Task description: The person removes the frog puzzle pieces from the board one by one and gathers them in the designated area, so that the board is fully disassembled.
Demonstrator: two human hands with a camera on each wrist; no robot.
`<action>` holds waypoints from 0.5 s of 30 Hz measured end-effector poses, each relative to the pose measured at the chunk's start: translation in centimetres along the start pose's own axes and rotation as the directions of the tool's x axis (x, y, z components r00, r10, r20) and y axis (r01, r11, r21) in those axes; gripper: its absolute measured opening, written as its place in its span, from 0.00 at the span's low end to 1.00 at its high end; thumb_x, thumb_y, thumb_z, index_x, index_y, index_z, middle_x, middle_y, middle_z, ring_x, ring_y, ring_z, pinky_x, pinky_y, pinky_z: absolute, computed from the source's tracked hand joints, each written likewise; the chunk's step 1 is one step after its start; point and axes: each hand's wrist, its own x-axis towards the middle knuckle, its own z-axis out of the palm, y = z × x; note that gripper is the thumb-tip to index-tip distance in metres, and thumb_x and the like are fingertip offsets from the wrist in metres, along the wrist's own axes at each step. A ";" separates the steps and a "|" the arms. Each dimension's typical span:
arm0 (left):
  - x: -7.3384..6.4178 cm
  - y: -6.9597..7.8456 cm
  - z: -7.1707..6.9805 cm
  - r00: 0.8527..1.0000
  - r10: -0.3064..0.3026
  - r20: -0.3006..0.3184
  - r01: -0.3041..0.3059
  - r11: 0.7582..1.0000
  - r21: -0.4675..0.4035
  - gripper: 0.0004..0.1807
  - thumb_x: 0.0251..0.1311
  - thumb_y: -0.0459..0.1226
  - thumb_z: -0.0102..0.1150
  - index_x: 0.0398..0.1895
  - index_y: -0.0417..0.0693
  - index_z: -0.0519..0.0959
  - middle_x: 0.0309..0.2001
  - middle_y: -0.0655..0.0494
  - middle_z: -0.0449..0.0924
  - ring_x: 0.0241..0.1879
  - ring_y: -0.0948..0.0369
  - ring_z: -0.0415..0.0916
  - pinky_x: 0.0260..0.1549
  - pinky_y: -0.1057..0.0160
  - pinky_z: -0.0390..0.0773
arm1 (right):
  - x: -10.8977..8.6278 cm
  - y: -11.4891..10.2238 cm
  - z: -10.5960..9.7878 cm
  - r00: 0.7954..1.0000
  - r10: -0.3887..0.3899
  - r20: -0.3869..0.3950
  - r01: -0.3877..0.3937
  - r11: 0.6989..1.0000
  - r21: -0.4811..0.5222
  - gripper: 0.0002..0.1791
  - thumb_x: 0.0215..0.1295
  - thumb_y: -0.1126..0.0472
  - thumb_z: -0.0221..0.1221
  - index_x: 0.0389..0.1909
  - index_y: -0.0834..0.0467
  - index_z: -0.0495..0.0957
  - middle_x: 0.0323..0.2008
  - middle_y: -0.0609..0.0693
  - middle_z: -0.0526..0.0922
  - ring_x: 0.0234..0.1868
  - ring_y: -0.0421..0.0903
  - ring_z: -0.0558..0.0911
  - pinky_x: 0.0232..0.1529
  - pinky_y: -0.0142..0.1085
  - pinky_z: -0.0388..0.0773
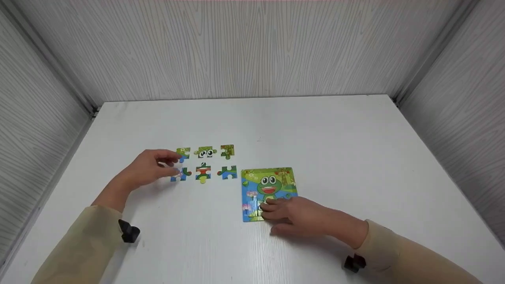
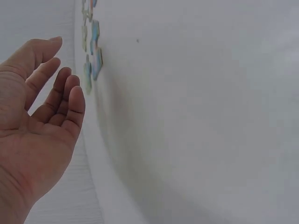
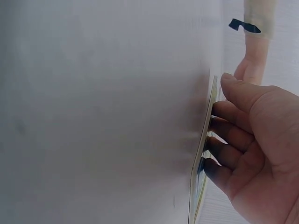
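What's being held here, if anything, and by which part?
Nothing is held: the right grip rests on the frog board; the left grip, empty, hovers near the puzzle pieces.

The puzzle board (image 1: 269,189) pictures a green frog with black-and-white eyes and a red mouth against light green and blue with pink flowers. The eye piece (image 1: 205,152) is green, black and white; the mouth piece (image 1: 203,172) red, green and yellowish. The half-covered lower left piece (image 1: 182,174) seems blue, pink and dark green. The bench (image 1: 335,138) is white, the back wall (image 1: 256,51) pale grey with streaky wood grain, the left sleeve (image 1: 79,244) beige.
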 end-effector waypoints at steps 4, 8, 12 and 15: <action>0.1 2.7 0.5 0.997 0.071 0.003 -0.071 0.997 0.023 0.26 0.66 0.39 0.72 0.66 0.45 0.82 0.60 0.46 0.82 0.56 0.51 0.75 0.53 0.57 0.78 | 0.1 -0.4 -0.1 1.000 0.011 0.004 -0.011 1.000 -0.024 0.28 0.78 0.48 0.62 0.74 0.52 0.76 0.75 0.46 0.72 0.78 0.48 0.67 0.72 0.49 0.69; 0.3 5.4 1.6 0.987 0.161 0.018 -0.162 0.986 0.034 0.24 0.64 0.39 0.75 0.63 0.47 0.84 0.57 0.47 0.83 0.53 0.50 0.77 0.50 0.58 0.79 | 0.1 -0.5 -0.1 1.000 -0.006 -0.019 0.006 0.999 -0.040 0.28 0.78 0.48 0.62 0.74 0.52 0.77 0.75 0.47 0.73 0.78 0.50 0.68 0.72 0.50 0.69; 0.3 8.0 3.0 0.962 0.267 0.054 -0.269 0.963 0.033 0.22 0.63 0.38 0.75 0.61 0.49 0.85 0.54 0.54 0.84 0.54 0.49 0.78 0.52 0.56 0.80 | -0.6 -0.3 -0.3 0.997 -0.033 -0.066 0.029 0.998 -0.058 0.27 0.78 0.49 0.62 0.74 0.52 0.77 0.75 0.50 0.72 0.77 0.51 0.69 0.71 0.52 0.70; 0.3 9.7 4.4 0.948 0.305 0.089 -0.308 0.951 0.021 0.22 0.64 0.37 0.74 0.61 0.49 0.86 0.53 0.57 0.84 0.53 0.50 0.78 0.53 0.53 0.80 | -1.5 0.1 -0.7 0.993 -0.034 -0.112 0.027 0.998 -0.063 0.26 0.78 0.51 0.63 0.72 0.53 0.78 0.75 0.52 0.73 0.76 0.52 0.70 0.69 0.54 0.72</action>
